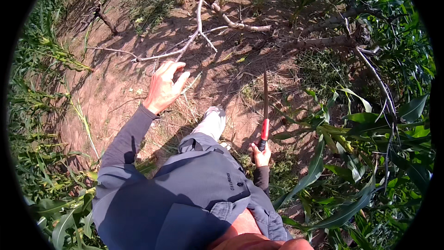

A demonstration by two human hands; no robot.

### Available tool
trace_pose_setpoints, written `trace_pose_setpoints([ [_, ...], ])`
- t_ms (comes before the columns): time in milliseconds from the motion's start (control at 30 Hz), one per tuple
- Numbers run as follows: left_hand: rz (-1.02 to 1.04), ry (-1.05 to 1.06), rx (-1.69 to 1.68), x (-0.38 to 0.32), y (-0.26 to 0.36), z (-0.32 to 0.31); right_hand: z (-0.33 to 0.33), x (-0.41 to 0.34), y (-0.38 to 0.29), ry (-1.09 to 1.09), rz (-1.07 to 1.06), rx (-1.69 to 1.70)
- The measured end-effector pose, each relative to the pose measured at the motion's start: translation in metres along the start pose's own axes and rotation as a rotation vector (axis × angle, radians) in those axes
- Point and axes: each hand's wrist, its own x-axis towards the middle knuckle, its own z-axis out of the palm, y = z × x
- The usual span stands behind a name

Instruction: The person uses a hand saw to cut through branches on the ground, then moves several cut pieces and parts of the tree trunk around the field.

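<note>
My right hand [261,153] is closed around the red and black handle of a pruning saw [265,126], its long narrow blade pointing away from me above the soil. My left hand [166,85] is raised with thumb and fingers apart, near the lower end of a forked bare branch [199,14]; whether a fingertip touches the branch I cannot tell. That branch lies beyond my left hand, beside a thicker branch piece [248,26] with a cut-looking end. Further right, a thick limb [319,42] reaches in from a rough, knotted part of wood.
Leafy corn plants [347,166] crowd the right side, and more corn [52,52] grows at the left. A thin bare branch [380,81] hangs down at the right. A dark stump-like piece of wood [104,17] stands at the upper left. Dry grass lies on the brown soil [114,76].
</note>
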Motion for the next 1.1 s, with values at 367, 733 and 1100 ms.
trace_pose_setpoints([
  [367,-0.561,-0.075,-0.164,0.261,-0.244,0.086,0.065,0.138,-0.099,-0.117,0.077,0.002],
  [733,-0.762,-0.104,-0.215,0.295,-0.298,0.212,0.117,0.233,-0.182,-0.045,0.087,-0.133],
  [1100,-0.752,-0.032,-0.111,0.295,-0.257,0.193,0.147,0.31,-0.203,-0.069,0.131,-0.061],
])
